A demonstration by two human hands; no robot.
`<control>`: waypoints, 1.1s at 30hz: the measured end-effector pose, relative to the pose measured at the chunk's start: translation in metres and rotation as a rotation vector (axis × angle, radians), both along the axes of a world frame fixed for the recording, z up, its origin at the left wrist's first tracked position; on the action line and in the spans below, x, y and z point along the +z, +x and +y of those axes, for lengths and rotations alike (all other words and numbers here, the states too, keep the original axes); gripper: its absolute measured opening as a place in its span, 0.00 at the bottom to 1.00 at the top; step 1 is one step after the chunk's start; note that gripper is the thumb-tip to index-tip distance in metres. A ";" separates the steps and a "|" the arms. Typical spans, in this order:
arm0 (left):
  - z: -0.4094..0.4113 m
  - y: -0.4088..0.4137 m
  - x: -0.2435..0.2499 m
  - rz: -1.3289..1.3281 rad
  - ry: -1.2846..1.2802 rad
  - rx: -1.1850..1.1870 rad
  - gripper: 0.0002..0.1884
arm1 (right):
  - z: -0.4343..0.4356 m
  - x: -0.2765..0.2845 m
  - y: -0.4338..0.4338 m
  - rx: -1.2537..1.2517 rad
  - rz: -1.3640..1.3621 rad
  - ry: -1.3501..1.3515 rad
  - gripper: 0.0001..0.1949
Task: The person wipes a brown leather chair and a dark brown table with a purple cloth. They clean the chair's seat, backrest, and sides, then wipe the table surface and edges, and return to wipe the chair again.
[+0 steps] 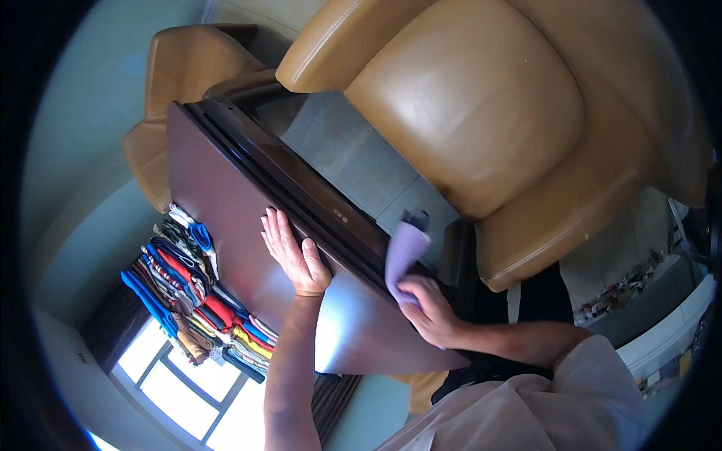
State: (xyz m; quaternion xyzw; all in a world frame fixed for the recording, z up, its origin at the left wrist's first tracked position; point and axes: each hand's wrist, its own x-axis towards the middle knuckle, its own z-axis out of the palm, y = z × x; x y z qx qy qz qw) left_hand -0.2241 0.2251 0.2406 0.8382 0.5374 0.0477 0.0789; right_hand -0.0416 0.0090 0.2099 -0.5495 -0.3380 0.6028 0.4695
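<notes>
My left hand (296,253) lies flat on the dark brown table top (225,169), its fingers slightly apart and nothing in it. At the table's near edge my right hand (428,310) grips a purple cloth (405,253), which is blurred and sticks up beyond the edge. The cloth's far end shows a dark patch. Stacks of folded clothes (214,310) in many colours stand along the other side of the table, past my left hand. A blue and white folded piece (200,237) lies at the end of the stacks.
A tan leather armchair (468,101) stands close to the table, over a tiled floor (350,146). Another tan chair (186,73) is at the table's far end. A window (186,389) lies behind the clothes. Small mixed items (620,287) line a ledge at the right.
</notes>
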 end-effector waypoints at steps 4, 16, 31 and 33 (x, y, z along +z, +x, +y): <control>-0.001 0.001 0.001 -0.030 0.011 0.008 0.34 | -0.039 0.021 0.012 0.031 0.077 -0.042 0.18; -0.005 -0.015 -0.008 0.010 0.084 -0.006 0.36 | 0.210 -0.020 -0.061 -0.010 -0.085 0.477 0.22; -0.003 -0.003 0.001 -0.022 -0.014 0.085 0.33 | 0.490 -0.086 -0.133 0.074 -0.029 0.221 0.34; -0.003 -0.004 0.002 -0.031 -0.018 0.096 0.33 | 0.498 -0.091 -0.132 0.143 -0.028 0.121 0.35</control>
